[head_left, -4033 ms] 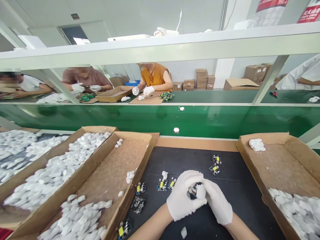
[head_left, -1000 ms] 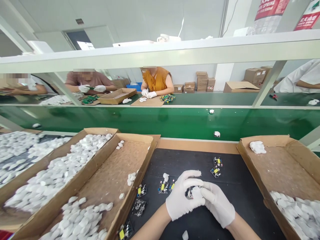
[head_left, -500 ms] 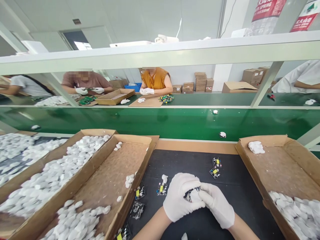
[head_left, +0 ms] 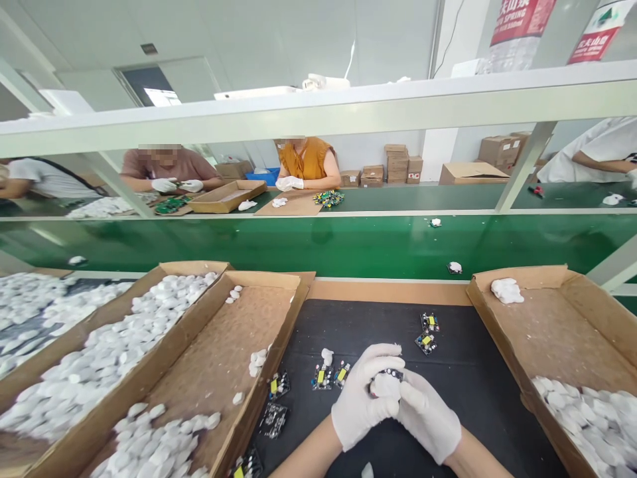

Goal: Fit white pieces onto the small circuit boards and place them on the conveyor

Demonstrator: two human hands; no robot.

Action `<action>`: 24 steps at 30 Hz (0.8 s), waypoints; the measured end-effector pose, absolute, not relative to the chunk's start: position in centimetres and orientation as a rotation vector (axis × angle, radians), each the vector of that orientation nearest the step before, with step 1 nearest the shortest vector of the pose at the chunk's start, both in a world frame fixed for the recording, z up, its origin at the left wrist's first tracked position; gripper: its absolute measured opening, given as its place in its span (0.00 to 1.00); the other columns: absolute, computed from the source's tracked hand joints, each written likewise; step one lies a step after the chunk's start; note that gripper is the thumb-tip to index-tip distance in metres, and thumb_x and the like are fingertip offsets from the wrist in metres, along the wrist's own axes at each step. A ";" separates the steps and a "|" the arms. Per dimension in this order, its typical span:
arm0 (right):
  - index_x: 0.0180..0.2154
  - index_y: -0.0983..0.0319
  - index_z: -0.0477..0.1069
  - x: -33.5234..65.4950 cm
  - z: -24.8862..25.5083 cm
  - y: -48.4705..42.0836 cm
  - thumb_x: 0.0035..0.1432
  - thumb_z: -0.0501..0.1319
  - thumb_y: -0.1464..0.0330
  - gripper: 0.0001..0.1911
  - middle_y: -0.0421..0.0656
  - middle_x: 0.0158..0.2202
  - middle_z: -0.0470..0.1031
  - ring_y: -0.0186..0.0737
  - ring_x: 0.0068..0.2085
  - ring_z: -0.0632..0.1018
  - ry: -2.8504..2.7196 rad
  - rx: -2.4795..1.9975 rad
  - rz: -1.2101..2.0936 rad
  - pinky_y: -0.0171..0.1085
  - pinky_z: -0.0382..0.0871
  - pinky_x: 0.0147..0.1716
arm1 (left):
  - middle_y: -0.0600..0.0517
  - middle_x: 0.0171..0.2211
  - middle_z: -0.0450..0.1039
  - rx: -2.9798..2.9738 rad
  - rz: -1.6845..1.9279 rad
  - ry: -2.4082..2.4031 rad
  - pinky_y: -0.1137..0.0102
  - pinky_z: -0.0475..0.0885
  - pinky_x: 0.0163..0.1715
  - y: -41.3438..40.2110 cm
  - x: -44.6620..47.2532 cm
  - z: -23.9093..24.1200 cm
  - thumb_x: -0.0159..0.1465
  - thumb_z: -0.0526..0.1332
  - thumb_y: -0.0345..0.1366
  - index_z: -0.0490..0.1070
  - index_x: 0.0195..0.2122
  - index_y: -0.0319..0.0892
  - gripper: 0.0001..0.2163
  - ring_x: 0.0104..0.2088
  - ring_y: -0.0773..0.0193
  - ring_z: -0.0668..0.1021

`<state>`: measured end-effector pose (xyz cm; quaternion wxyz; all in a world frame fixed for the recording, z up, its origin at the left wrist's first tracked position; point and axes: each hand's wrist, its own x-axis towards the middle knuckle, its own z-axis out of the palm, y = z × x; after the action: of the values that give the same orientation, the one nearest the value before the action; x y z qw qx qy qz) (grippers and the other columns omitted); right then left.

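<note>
Between our two gloved hands we pinch a small white shell [head_left: 384,386], with what looks like a dark circuit board [head_left: 393,374] showing at its top edge. Our fingers cover most of it, so we cannot tell how the two fit together. Our left hand [head_left: 359,398] curls round it from the left and our right hand [head_left: 428,415] presses in from the right. Both are closed on it and touch each other, just above the black mat [head_left: 478,378] on the table. On the mat a pair of loose boards [head_left: 322,377] lies just left of our hands, and two more boards [head_left: 426,342] lie beyond them. A cardboard tray [head_left: 281,345] holding white shells flanks the mat on the left, and another tray [head_left: 494,332] flanks it on the right. Behind runs a green conveyor belt [head_left: 323,245], with gloved co-workers seated across it.
</note>
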<state>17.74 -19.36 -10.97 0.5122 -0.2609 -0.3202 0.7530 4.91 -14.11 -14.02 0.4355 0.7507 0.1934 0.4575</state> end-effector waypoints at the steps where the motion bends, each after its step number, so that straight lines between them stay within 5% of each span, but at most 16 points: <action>1: 0.33 0.64 0.73 17.7 -10.8 -19.3 0.50 0.66 0.56 0.17 0.45 0.32 0.71 0.40 0.35 0.71 -0.802 -0.656 1.787 0.40 0.62 0.40 | 0.42 0.49 0.67 1.926 1.147 0.473 0.56 0.70 0.47 -14.0 4.9 -14.0 0.56 0.59 0.56 0.68 0.49 0.46 0.25 0.50 0.51 0.72; 8: 0.25 0.66 0.71 18.1 -11.0 -19.1 0.51 0.63 0.51 0.22 0.45 0.28 0.71 0.39 0.32 0.70 -1.015 -0.773 1.659 0.39 0.62 0.37 | 0.44 0.44 0.70 2.251 1.311 0.397 0.56 0.72 0.45 -13.5 4.8 -13.1 0.55 0.62 0.52 0.64 0.51 0.46 0.25 0.45 0.54 0.74; 18: 0.33 0.67 0.75 17.9 -11.2 -19.0 0.50 0.65 0.54 0.21 0.47 0.31 0.73 0.41 0.35 0.72 -0.842 -0.691 1.773 0.40 0.63 0.39 | 0.48 0.36 0.75 2.179 1.223 0.573 0.61 0.73 0.39 -13.8 4.8 -13.4 0.56 0.64 0.38 0.68 0.44 0.46 0.14 0.37 0.59 0.77; 24: 0.28 0.66 0.74 17.9 -11.4 -18.9 0.51 0.65 0.56 0.18 0.46 0.29 0.73 0.41 0.33 0.72 -0.730 -0.732 1.788 0.40 0.63 0.38 | 0.45 0.46 0.72 2.290 1.173 0.583 0.56 0.73 0.44 -13.1 4.4 -14.2 0.46 0.70 0.39 0.64 0.51 0.46 0.30 0.45 0.53 0.75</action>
<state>17.95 -18.90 -11.37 0.5126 -0.3044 -0.3034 0.7433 4.41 -13.14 -14.18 0.2493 0.8407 0.2139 0.4306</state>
